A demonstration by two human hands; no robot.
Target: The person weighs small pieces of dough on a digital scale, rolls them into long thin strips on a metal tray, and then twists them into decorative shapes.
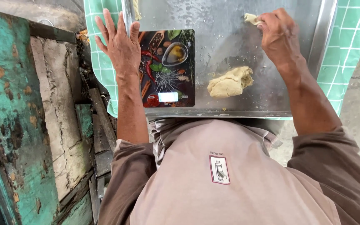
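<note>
From the head camera, looking straight down: the left hand (119, 43) lies flat with fingers spread, palm on the left edge of the steel tray (271, 83) and partly over the top left corner of the kitchen scale (167, 68), a dark slab printed with spices and a lit display near its front edge. The right hand (278, 35) is at the far right of the tray, fingertips closed in a pinch on a small dough piece (251, 18) held just above or on the steel; which of the two cannot be told. The main dough lump (231, 82) sits on the tray just right of the scale, near the front edge, apart from both hands. A green checked cloth (346, 46) shows under the tray on both sides, and a cracked, peeling turquoise wall (17, 104) runs along the left. To do this step well, I judge that the pinch should stay light so the soft piece keeps its shape, and the left palm should stay off the scale's plate, since any weight there would spoil a reading.
</note>
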